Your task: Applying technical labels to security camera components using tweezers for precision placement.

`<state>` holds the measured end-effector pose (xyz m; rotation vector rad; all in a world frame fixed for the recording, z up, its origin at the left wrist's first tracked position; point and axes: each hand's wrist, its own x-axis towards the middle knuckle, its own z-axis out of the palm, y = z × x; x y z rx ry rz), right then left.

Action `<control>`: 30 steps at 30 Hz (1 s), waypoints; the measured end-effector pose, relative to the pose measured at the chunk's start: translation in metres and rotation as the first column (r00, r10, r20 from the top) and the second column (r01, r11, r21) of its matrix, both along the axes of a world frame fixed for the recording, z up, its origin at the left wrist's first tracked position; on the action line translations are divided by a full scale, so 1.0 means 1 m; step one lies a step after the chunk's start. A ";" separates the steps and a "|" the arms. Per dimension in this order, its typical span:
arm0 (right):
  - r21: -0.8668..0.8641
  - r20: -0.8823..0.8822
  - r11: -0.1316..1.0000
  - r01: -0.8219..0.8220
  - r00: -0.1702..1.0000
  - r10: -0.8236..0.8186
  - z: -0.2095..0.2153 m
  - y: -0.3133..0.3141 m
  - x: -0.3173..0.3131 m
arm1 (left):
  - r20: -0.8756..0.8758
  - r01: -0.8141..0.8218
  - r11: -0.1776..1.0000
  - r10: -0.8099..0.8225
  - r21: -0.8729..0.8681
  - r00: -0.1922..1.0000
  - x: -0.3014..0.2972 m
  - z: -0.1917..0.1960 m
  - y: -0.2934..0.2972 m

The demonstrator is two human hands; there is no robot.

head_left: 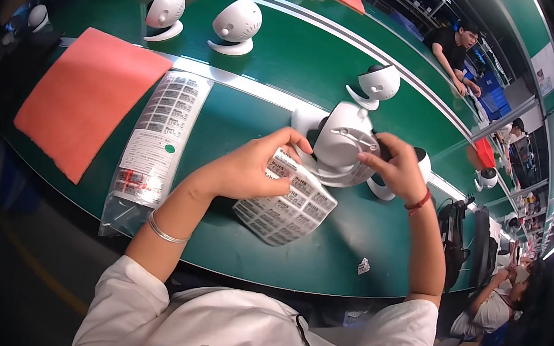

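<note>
Green assembly bench: left hand grasps white sheet of printed stickers, right hand pinches at upturned base of white dome-shaped plastic camera between them; labelling under way, three similar units waiting behind.

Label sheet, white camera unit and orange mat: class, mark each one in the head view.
Label sheet (286, 208), head view: middle of the sheet under the left hand.
White camera unit (343, 143), head view: its rounded body.
Orange mat (87, 100), head view: its centre.
</note>
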<state>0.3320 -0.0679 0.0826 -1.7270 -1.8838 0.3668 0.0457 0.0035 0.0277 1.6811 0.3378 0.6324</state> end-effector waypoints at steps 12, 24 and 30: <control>0.334 -0.024 0.927 -0.171 0.982 0.190 0.004 -0.047 -0.073 | 0.103 -0.214 0.968 0.228 -0.130 0.968 0.009 -0.008 -0.018; 0.419 -0.167 0.908 -0.012 0.982 0.090 -0.007 -0.052 -0.055 | 0.209 -0.242 0.969 0.248 -0.057 0.946 0.017 -0.018 -0.025; 0.587 -0.390 0.766 0.261 0.921 -0.014 0.008 -0.080 -0.054 | 0.248 -0.260 0.966 0.249 0.012 0.936 0.023 -0.017 -0.031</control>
